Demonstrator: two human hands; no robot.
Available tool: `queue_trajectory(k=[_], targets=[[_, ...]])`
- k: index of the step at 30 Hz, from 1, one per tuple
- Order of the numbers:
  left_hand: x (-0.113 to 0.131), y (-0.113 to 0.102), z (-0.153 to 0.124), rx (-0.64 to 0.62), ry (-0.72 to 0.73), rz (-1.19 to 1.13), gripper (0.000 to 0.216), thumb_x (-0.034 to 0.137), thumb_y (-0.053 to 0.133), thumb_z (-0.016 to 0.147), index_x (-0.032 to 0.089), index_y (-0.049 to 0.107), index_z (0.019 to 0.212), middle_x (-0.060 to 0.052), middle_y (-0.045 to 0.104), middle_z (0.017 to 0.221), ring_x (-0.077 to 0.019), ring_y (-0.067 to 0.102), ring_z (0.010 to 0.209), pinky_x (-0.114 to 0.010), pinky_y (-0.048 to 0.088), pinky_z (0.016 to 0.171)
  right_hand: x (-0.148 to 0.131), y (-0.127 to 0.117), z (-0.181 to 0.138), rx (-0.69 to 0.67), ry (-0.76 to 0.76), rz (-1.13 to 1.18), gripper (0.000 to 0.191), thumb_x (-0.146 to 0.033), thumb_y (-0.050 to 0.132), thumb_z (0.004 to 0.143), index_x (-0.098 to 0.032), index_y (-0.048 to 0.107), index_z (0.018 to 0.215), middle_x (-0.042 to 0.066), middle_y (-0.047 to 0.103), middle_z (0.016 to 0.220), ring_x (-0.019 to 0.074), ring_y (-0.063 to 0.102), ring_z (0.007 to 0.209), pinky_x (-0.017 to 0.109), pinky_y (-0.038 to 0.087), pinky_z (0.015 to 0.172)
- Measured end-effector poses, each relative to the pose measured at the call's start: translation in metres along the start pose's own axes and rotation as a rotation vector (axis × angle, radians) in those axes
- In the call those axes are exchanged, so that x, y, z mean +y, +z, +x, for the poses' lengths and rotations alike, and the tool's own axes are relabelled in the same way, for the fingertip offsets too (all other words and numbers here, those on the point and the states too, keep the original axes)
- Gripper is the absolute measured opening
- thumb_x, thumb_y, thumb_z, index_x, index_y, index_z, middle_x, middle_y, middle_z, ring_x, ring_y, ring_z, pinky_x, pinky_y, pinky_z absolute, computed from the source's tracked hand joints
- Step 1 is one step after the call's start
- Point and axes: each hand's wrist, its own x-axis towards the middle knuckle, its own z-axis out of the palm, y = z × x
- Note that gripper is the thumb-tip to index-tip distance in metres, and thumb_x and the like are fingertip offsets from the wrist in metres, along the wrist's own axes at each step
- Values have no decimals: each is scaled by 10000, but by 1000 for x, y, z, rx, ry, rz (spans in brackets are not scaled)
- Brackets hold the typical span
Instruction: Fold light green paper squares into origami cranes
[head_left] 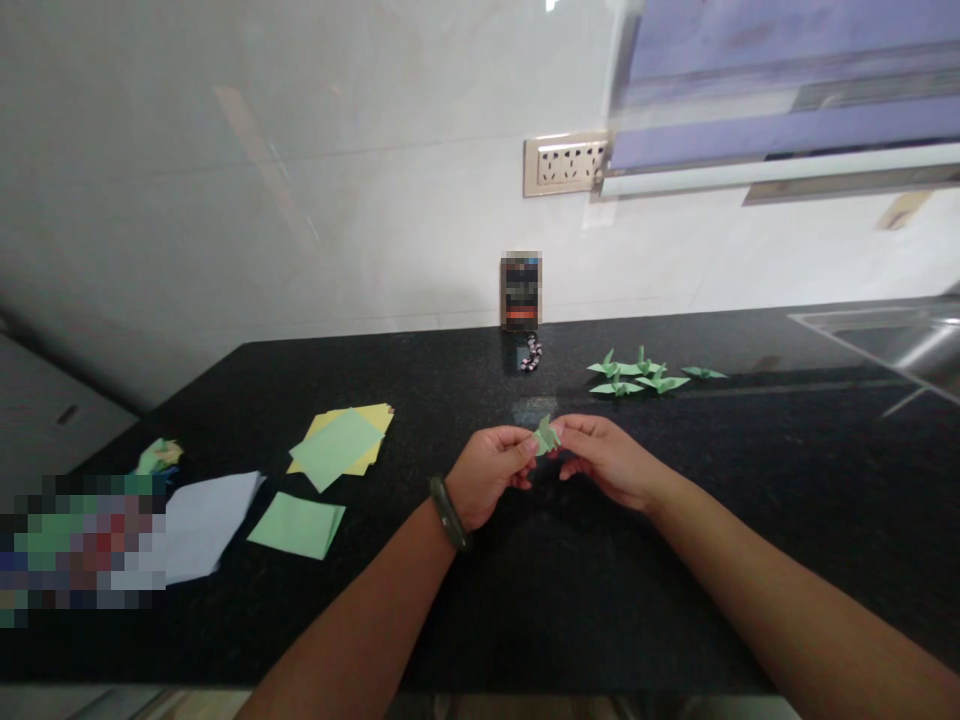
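Observation:
Between my two hands, above the black counter, is a small folded green paper crane (545, 436). My left hand (491, 470), with a dark bangle at the wrist, pinches its left side between thumb and fingers. On the other side, the thumb and forefinger of my right hand (604, 455) close on its right edge, while the lower fingers curl below. Beyond my right hand, several finished green paper cranes (619, 387) stand in a cluster, and a flatter folded green piece (703, 372) lies to their right.
Left of my hands lie green and yellow paper squares (337, 447), more green paper (296, 525), white sheets (214, 525) and crumpled paper (159, 457). A phone-like object (521, 292) leans on the wall, with a beaded strap (532, 353) before it. A sink (900, 335) is at far right.

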Motion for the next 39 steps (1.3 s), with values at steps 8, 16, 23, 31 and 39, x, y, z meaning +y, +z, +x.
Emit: queue_trajectory(k=[8,16,23,31,39], targets=[[5,-4,1,77,39,201,294,410,643,662,123,595,620,23,492,516,-61,434,436,-180,374,423,-1,4,-3,-8,41,23,297,-376,700,625,-146,512,631,-69,479,491,40,412,401,153,368,361],[4,-3,-3,-100,-114,-46,321,422,666,644,122,555,623,17,526,512,-50,454,381,-162,360,365,-2,7,-6,-80,89,145,224,-336,643,687,-138,551,636,-64,497,462,29,367,338,153,377,326],[4,-5,-2,-156,-166,-349,271,364,660,687,124,542,642,23,525,469,-47,458,360,-150,369,361,-1,7,-6,-100,168,400,206,-288,678,659,-136,545,621,-59,502,473,23,371,320,141,387,310],[-1,3,-2,-189,-93,-558,195,285,557,799,103,575,729,-22,603,604,-80,570,504,-203,478,531,0,10,-6,-121,181,542,129,-237,626,730,-135,572,673,-53,504,494,48,484,373,168,478,402],[-2,11,-3,-238,-6,-661,226,235,461,858,82,582,744,-40,615,622,-93,582,553,-218,472,582,5,18,-7,-125,83,675,226,-231,622,756,-135,498,593,-93,351,428,13,276,333,134,393,377]])
